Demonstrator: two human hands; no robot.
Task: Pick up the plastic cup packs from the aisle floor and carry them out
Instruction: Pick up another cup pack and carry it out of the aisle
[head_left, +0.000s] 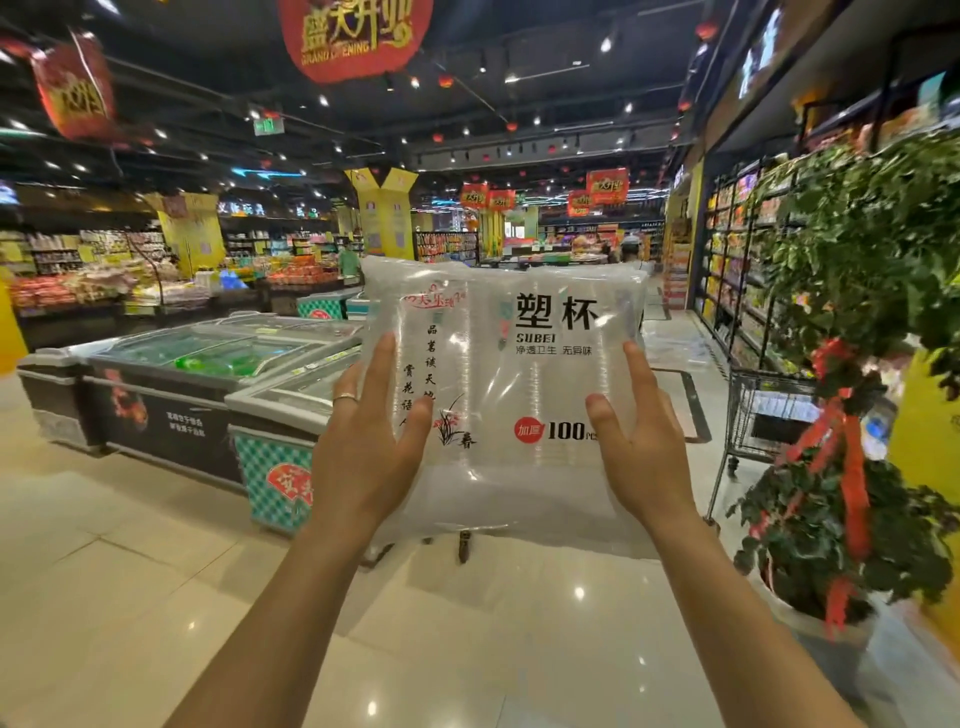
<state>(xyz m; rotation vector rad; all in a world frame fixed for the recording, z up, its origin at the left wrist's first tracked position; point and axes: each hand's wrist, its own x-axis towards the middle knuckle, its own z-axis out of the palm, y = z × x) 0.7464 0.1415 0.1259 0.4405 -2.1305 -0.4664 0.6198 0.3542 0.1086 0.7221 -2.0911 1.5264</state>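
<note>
Straight, flat fingers (385, 366) of the left hand (366, 457) and the right hand (641, 457) press inward on the plastic cup pack (511, 374), clamping it between them without curling round it. The pack is off the floor, upright, spanning the gap between the fingertips and rising above them. It looks roughly square, its cup stacks apparently vertical. Each hand holds one side, neither nearer. Left of the fingers stand chest freezers (208, 364); right of them are a shopping cart (769, 410) and a potted plant (831, 493).
</note>
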